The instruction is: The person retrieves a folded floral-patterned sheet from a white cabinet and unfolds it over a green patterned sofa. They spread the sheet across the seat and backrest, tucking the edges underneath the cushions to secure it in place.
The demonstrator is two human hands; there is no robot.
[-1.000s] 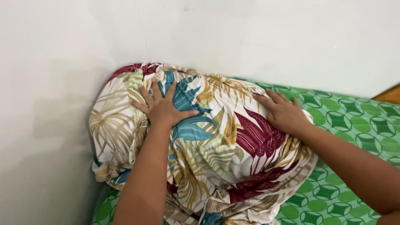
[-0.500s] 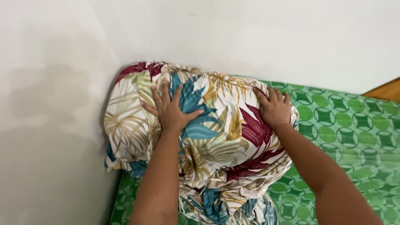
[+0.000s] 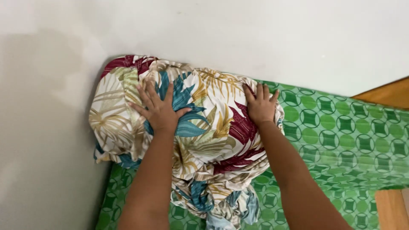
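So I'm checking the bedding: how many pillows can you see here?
1: a leaf-print pillow in the wall corner on the green sheet, with the left hand and right hand flat on it. Others may be hidden.

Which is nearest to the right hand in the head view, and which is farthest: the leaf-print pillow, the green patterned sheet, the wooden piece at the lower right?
From the right hand:
1. Leaf-print pillow, directly under the palm, touching.
2. Green patterned sheet, beside it to the right.
3. Wooden piece, far at the lower right corner.
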